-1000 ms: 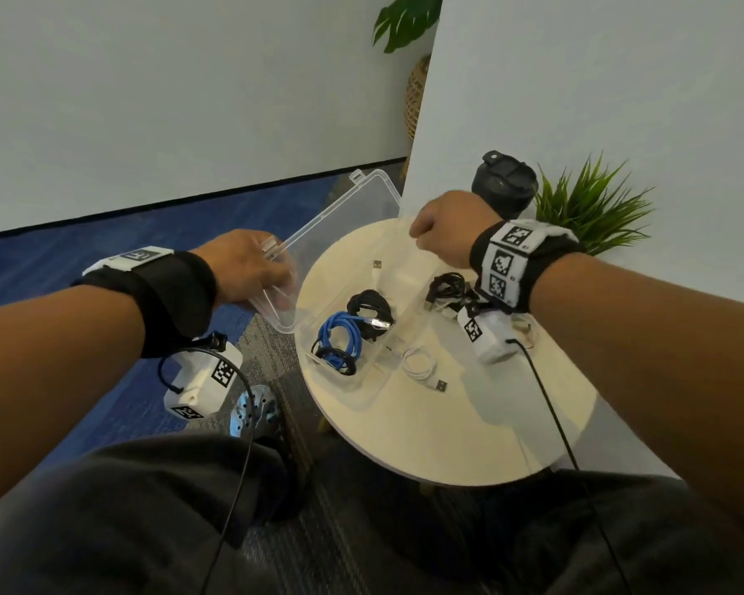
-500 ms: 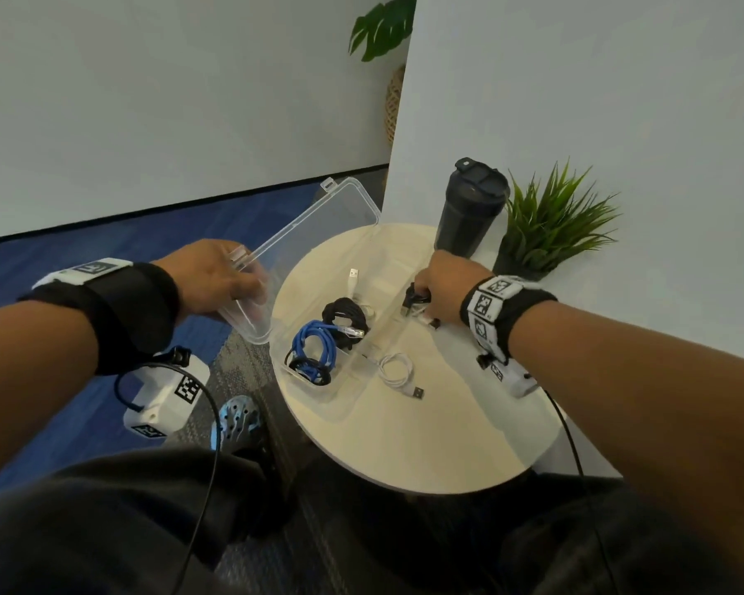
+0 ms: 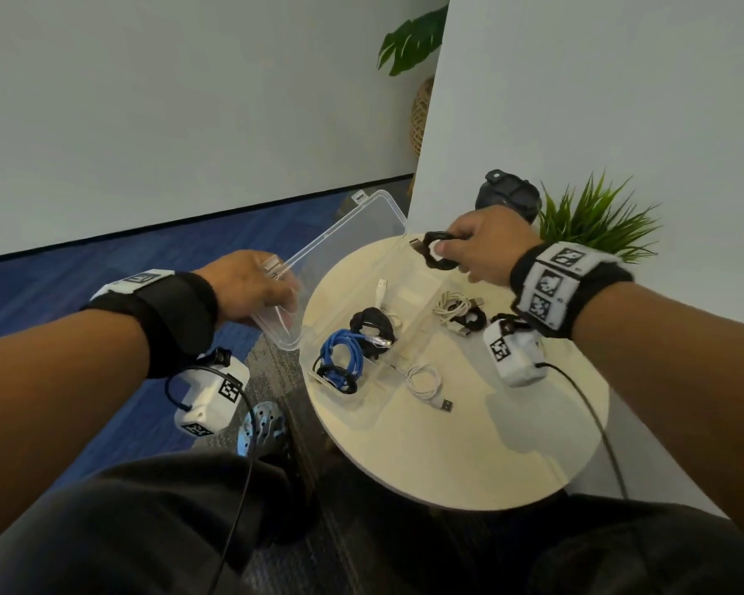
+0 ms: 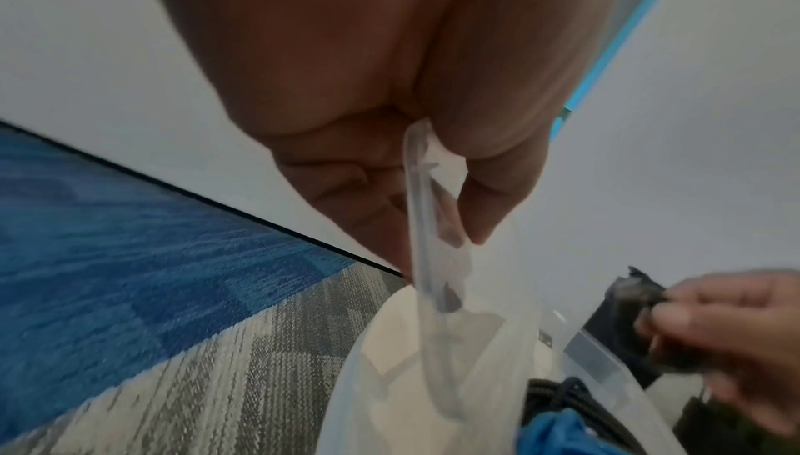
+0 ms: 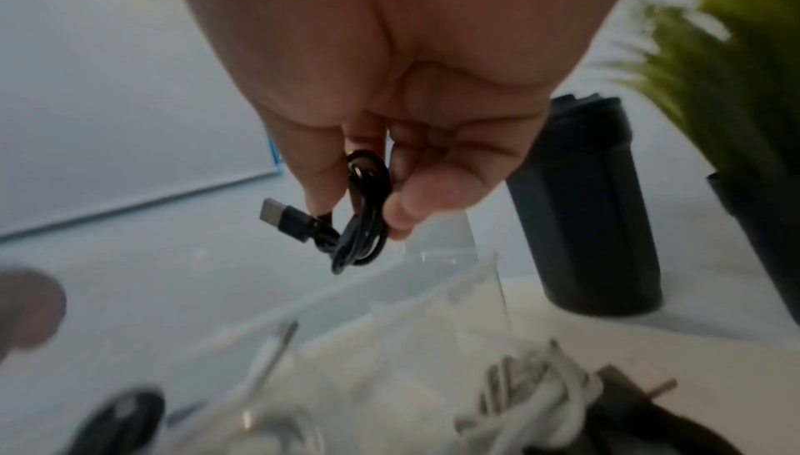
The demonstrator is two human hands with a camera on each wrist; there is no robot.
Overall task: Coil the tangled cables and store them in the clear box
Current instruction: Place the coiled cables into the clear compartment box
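My right hand [image 3: 482,246] pinches a small coiled black USB cable [image 5: 361,212] above the round table [image 3: 469,448]. My left hand [image 3: 250,289] grips the lid [image 3: 344,246] of the clear box [image 3: 364,395], propping it open.

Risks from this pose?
1. The right hand pinches the small black cable coil by one edge; its USB end hangs loose, so it might unwind on release.
2. The left hand grips only a corner of the lid; a slip could let it fall onto the clear box.
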